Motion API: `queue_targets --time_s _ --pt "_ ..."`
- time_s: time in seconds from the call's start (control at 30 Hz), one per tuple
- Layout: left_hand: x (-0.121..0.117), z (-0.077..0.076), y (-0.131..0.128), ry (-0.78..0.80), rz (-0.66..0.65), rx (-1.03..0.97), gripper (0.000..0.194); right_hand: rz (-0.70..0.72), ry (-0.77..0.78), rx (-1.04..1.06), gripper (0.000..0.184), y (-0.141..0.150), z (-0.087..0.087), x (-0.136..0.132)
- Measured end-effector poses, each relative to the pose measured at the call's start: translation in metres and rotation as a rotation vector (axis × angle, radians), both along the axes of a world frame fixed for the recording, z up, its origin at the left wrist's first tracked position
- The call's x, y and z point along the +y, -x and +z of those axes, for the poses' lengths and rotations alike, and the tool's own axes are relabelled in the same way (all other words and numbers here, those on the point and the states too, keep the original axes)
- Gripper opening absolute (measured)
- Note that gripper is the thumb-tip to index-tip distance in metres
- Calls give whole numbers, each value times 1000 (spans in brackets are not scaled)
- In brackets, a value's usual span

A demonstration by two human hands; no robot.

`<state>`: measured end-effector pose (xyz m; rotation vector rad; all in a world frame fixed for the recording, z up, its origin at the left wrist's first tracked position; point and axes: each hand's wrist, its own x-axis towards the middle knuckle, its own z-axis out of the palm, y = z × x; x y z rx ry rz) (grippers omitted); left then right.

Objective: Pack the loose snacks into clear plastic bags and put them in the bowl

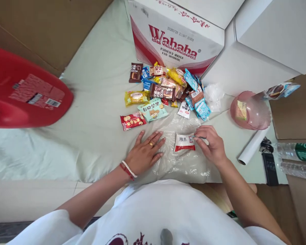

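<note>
My left hand point(147, 150) lies flat with fingers spread on a clear plastic bag point(165, 166) that covers the table's front. To its right, my right hand point(210, 143) pinches the right end of a small white and red snack packet point(184, 142), which rests on the plastic. Beyond both hands is a heap of wrapped snacks: a brown cocoa packet point(162, 92), a mint-green packet point(153, 109), a yellow packet point(136, 98), a red packet point(133, 121) and several blue ones. A white packet point(184, 109) lies at the heap's near edge.
A Wahaha water carton point(175, 37) stands behind the heap. At left is a large red container point(28, 88). On the right are crumpled clear plastic point(214, 97), a pink bowl point(251, 112) holding packets, a white roll point(252, 147), a black phone-like object point(269, 169) and plastic bottles point(288, 149).
</note>
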<state>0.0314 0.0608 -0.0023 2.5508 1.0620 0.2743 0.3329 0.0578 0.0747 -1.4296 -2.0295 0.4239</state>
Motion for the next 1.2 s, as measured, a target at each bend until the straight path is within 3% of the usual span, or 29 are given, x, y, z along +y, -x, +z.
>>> queue_targets --time_s 0.13,0.23,0.33,0.47,0.67,0.83,0.9,1.03,1.1,1.2 --pt "-1 0 1 -15 -3 9 52 60 -149 -121 13 10 -27 -21" --pt "-1 -1 1 -31 5 21 53 276 -34 -217 12 7 -44 -30" --pt "-1 -2 1 -41 -2 10 54 285 41 -201 22 1 -51 -35" --pt "-2 -2 1 -51 -5 7 54 163 45 -148 44 -3 -48 -29" --pt "0 -4 4 -55 5 29 55 257 104 -190 33 -5 -41 -16" --pt "-11 -3 10 -177 112 -51 56 132 63 -139 30 -33 -20 -54" --pt "-18 -2 12 -206 60 -83 58 128 122 -123 24 -46 -19 -80" --pt "-20 1 16 -43 -276 -175 57 131 210 -154 25 -57 -39 -124" --pt "-16 3 18 67 -385 -196 51 89 195 -135 17 -56 -51 -135" --pt "-8 4 20 138 -411 -174 52 39 184 -51 13 -57 -56 -135"
